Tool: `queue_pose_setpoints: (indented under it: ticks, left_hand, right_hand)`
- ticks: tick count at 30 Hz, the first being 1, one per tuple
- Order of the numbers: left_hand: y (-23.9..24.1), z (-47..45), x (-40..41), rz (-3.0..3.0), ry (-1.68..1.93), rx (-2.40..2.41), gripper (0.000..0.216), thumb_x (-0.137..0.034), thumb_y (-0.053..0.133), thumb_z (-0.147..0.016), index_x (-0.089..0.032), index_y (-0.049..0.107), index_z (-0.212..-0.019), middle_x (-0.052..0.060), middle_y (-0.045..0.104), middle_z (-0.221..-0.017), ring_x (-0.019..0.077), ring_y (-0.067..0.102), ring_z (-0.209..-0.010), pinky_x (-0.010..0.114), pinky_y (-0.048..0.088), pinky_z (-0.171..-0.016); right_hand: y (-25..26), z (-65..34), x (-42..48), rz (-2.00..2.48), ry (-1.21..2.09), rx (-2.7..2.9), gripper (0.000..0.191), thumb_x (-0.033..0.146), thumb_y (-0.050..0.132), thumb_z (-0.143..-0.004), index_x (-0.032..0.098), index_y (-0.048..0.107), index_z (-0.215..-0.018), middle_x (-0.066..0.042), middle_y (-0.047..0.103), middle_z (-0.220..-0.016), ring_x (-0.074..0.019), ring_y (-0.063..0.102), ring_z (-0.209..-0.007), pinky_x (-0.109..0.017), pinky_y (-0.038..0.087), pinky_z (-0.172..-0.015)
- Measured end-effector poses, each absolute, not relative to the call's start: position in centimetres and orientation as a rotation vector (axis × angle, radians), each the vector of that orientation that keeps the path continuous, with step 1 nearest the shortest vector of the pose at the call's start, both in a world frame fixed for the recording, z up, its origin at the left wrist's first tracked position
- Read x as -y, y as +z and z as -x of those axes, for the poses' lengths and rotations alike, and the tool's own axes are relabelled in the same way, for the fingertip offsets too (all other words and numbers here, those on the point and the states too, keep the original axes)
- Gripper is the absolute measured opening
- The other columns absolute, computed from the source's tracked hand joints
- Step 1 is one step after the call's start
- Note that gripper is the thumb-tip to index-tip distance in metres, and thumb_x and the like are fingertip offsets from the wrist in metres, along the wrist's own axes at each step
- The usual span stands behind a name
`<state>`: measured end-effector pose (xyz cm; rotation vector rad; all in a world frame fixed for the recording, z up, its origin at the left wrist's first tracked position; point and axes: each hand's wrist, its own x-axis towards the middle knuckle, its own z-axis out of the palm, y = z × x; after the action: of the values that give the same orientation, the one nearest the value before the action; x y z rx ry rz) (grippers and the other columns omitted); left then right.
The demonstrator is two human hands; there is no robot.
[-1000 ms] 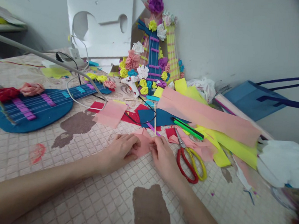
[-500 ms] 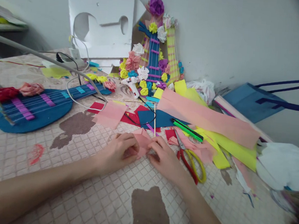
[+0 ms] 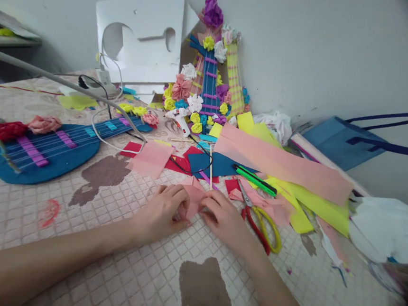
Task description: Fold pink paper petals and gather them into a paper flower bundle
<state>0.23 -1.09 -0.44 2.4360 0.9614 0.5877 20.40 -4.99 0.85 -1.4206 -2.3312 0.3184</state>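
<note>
Between my two hands is a small piece of pink crepe paper [image 3: 194, 201], bent and standing partly off the tablecloth. My left hand [image 3: 166, 208] pinches its left side, with thumb and fingers curled around the edge. On the other side my right hand [image 3: 222, 217] grips the right edge, fingers closed. A thin wooden stick [image 3: 210, 165] points away from me just beyond my right fingers; whether they touch it is unclear. Scissors [image 3: 258, 219] with red and yellow handles lie close to my right hand. Beyond my left hand rests a stack of pink paper squares [image 3: 151, 159].
A blue guitar-shaped craft [image 3: 53, 156] with paper flowers lies at left. A white glue gun [image 3: 178, 121] stands at the back. A green cutter [image 3: 257, 180] lies by a long pink strip [image 3: 281, 164] and yellow paper [image 3: 323, 204]. Decorated guitar crafts [image 3: 210, 82] lean against the wall.
Both hands stay on the pink paper, which has curled a little more between them. The whole view has shifted slightly downward in the picture.
</note>
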Motion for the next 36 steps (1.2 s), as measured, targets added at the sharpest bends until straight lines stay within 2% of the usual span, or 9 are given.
queue_pose_setpoints:
  ticks: [6, 18, 23, 27, 29, 31, 34, 36]
  left_hand:
    - [-0.6, 0.0, 0.9, -2.438, 0.573, -0.935, 0.017, -0.016, 0.062, -0.075, -0.019, 0.048, -0.085, 0.002, 0.055, -0.092, 0.02, 0.052, -0.087, 0.036, 0.035, -0.079]
    - [0.1, 0.0, 0.8, -2.379, 0.517, -0.965, 0.022, -0.022, 0.068, -0.072, -0.018, 0.05, -0.083, 0.003, 0.057, -0.095, 0.0219, 0.053, -0.092, 0.037, 0.037, -0.082]
    - [-0.1, -0.1, 1.1, -2.454, 0.563, -0.944, 0.027, -0.018, 0.068, -0.069, -0.019, 0.05, -0.089, 0.003, 0.056, -0.1, 0.0213, 0.052, -0.093, 0.038, 0.036, -0.083]
    - [-0.2, -0.2, 1.3, -2.608, 0.65, -0.893, 0.021, -0.014, 0.064, -0.076, -0.018, 0.052, -0.093, 0.004, 0.055, -0.104, 0.0214, 0.05, -0.095, 0.039, 0.033, -0.086]
    - [0.0, -0.2, 1.3, -2.691, 0.69, -0.857, 0.009, -0.014, 0.056, -0.084, -0.019, 0.055, -0.092, 0.005, 0.056, -0.102, 0.0205, 0.05, -0.094, 0.04, 0.032, -0.087]
    - [0.2, -0.1, 1.2, -2.733, 0.711, -0.818, 0.011, -0.014, 0.048, -0.09, -0.019, 0.057, -0.086, 0.004, 0.057, -0.095, 0.0184, 0.051, -0.089, 0.041, 0.03, -0.089]
    - [0.5, 0.4, 0.6, -2.651, 0.713, -0.801, 0.014, -0.013, 0.049, -0.088, -0.018, 0.059, -0.08, 0.002, 0.058, -0.088, 0.0166, 0.052, -0.085, 0.039, 0.03, -0.088]
    - [0.7, 1.0, -0.1, -2.552, 0.723, -0.8, 0.012, -0.012, 0.052, -0.086, -0.018, 0.061, -0.08, 0.001, 0.058, -0.087, 0.016, 0.053, -0.085, 0.036, 0.032, -0.086]
  right_hand:
    - [1.1, -20.4, 5.1, 1.341, 0.243, 2.38, 0.016, 0.007, 0.052, -0.084, 0.021, 0.057, -0.092, -0.005, 0.059, -0.104, -0.019, 0.055, -0.1, -0.036, 0.047, -0.088]
    - [0.0, -20.5, 4.6, 1.282, 0.059, 2.485, 0.013, 0.01, 0.053, -0.086, 0.018, 0.06, -0.092, -0.007, 0.062, -0.104, -0.0221, 0.056, -0.099, -0.038, 0.048, -0.087]
    - [0.0, -20.3, 4.6, 1.293, 0.021, 2.457, 0.012, 0.009, 0.053, -0.085, 0.019, 0.059, -0.089, -0.008, 0.062, -0.105, -0.0232, 0.056, -0.099, -0.04, 0.049, -0.086]
    - [0.2, -19.8, 4.8, 1.3, 0.029, 2.409, 0.011, 0.011, 0.05, -0.087, 0.018, 0.058, -0.089, -0.009, 0.061, -0.108, -0.0232, 0.055, -0.101, -0.039, 0.048, -0.087]
    - [0.3, -19.3, 5.1, 1.309, 0.04, 2.399, 0.01, 0.011, 0.049, -0.088, 0.017, 0.057, -0.089, -0.01, 0.06, -0.106, -0.0233, 0.054, -0.1, -0.039, 0.048, -0.086]
    - [0.5, -18.9, 5.4, 1.322, 0.072, 2.398, 0.011, 0.011, 0.049, -0.087, 0.017, 0.056, -0.089, -0.01, 0.06, -0.103, -0.023, 0.054, -0.097, -0.039, 0.048, -0.084]
    - [0.9, -18.8, 5.7, 1.341, 0.182, 2.381, 0.013, 0.01, 0.053, -0.082, 0.019, 0.054, -0.091, -0.008, 0.058, -0.103, -0.0232, 0.053, -0.098, -0.04, 0.047, -0.085]
    - [1.1, -19.3, 5.7, 1.347, 0.239, 2.345, 0.023, 0.011, 0.058, -0.077, 0.019, 0.052, -0.097, -0.008, 0.056, -0.107, -0.0242, 0.051, -0.103, -0.042, 0.046, -0.088]
